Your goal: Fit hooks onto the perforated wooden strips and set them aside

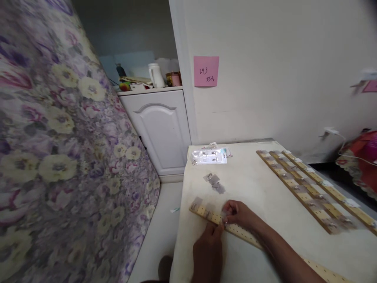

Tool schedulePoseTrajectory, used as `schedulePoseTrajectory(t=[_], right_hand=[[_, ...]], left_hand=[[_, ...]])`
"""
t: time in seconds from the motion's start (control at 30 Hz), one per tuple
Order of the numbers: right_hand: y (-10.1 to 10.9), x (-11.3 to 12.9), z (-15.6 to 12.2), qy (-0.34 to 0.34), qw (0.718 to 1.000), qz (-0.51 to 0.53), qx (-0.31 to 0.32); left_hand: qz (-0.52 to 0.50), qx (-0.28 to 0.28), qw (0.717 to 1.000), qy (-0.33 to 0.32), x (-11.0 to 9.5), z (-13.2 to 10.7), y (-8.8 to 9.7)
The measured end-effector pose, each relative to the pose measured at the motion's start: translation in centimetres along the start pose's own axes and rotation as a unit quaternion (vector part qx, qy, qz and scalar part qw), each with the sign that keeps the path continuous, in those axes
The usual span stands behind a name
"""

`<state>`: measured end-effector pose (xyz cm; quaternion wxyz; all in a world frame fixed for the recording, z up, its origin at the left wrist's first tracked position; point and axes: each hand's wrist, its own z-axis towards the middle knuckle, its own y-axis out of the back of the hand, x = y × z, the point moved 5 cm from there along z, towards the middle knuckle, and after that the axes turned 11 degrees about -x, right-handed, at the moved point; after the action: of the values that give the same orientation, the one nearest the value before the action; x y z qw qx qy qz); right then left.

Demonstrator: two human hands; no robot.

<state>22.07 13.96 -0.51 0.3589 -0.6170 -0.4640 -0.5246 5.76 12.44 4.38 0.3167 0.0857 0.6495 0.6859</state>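
Note:
A narrow wooden strip with rows of small holes (243,234) lies at an angle on the pale table. Two small clear plastic cards with metal bits, one of them a clear card (208,212), stand along its left part. My right hand (240,214) comes over the strip from the right, its thumb and fingertips pinched on another small clear piece (224,212). From below, my left hand (207,249) reaches the strip's near edge with its fingers pressed together. Its fingertips meet a tiny shiny part there; what they grip is too small to make out.
Loose clear cards (214,182) lie behind the strip. Farther back is a clear blister pack (209,156). Several long wooden strips (294,188) carrying similar cards lie on the right. A flowered curtain (73,157) hangs at the left, beside a white cabinet (160,133).

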Motion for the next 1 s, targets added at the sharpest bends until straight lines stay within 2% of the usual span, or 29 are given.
schedulePoseTrajectory(t=[0.2, 0.4, 0.6, 0.8, 1.0], right_hand=[[0.3, 0.7, -0.3, 0.009, 1.0, -0.009, -0.003], [1.3, 0.6, -1.2, -0.002, 1.0, 0.003, -0.009], [1.9, 0.0, -1.0, 0.013, 0.999, -0.007, -0.03], [2.8, 0.8, 2.2, 0.047, 0.992, -0.056, -0.106], [3.1, 1.9, 5.8, 0.058, 0.969, -0.108, -0.215]], left_hand=[[-0.036, -0.002, 0.999, -0.005, 0.3, -0.1, 0.1], [-0.078, -0.026, 0.997, -0.002, 0.8, -0.3, 0.2], [-0.086, -0.031, 0.996, -0.008, 1.3, -0.2, -0.7], [-0.111, -0.075, 0.991, -0.013, 1.8, -0.1, -1.3], [-0.128, -0.08, 0.988, -0.021, 1.8, 0.3, -2.2]])
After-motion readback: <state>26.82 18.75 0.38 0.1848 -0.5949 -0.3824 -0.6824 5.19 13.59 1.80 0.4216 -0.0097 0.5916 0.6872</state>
